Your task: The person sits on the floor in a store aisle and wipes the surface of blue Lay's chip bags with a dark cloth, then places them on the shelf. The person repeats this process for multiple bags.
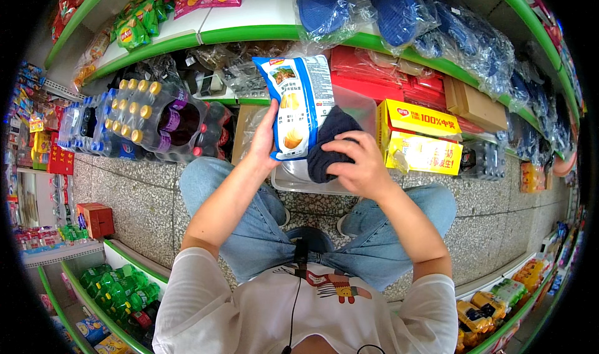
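Observation:
My left hand (263, 141) grips a blue-and-white bag of potato chips (295, 101) along its left edge. The bag is held up with its printed back towards me. In my right hand (358, 159) is a bunched dark navy cloth (333, 141), pressed against the lower right side of the bag. Below both hands stands a translucent plastic bin (360, 110), partly hidden by the bag and the cloth. What lies inside the bin is mostly covered.
Shrink-wrapped drink bottles (154, 115) stand on the left floor. A yellow carton (419, 136) sits to the right. Ahead, a green-edged shelf (252, 32) carries chip bags (133, 31) and plastic-wrapped blue slippers (323, 7). Green bottles (117, 288) fill a shelf behind, at left.

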{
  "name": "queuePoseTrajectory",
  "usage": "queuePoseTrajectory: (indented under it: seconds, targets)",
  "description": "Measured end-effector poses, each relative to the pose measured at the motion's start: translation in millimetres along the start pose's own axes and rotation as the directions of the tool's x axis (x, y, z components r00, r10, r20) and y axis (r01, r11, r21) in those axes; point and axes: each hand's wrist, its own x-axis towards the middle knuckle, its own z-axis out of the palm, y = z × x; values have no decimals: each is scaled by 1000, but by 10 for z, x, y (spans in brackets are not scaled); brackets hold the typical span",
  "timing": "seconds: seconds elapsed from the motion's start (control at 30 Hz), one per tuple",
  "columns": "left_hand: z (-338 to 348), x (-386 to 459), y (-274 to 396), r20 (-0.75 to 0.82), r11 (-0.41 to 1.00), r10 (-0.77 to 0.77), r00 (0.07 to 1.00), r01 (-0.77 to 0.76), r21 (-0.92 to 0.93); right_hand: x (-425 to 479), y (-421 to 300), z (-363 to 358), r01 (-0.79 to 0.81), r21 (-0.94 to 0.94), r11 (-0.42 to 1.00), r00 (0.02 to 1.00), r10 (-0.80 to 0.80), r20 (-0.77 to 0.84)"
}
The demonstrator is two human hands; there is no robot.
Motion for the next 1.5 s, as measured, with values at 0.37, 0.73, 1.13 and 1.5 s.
queuePoseTrajectory:
  seconds: [0.37,0.73,1.13,1.5]
  targets:
    - [37,-153,-21,51,984,-54,997,44,171,-122,451,-242,-418,258,871,757,491,-432]
    - [-211,-92,-180,194,796,-227,954,67,602,49,-37,28,-98,30,995,991,100,-84]
    - [30,-172,-240,197,583,-443,874,114,805,125,412,-240,-379,44,924,904,380,-197]
    - [-169,-363,318,106,890,-19,994,-32,456,-258,801,-137,-570,221,791,804,593,-49]
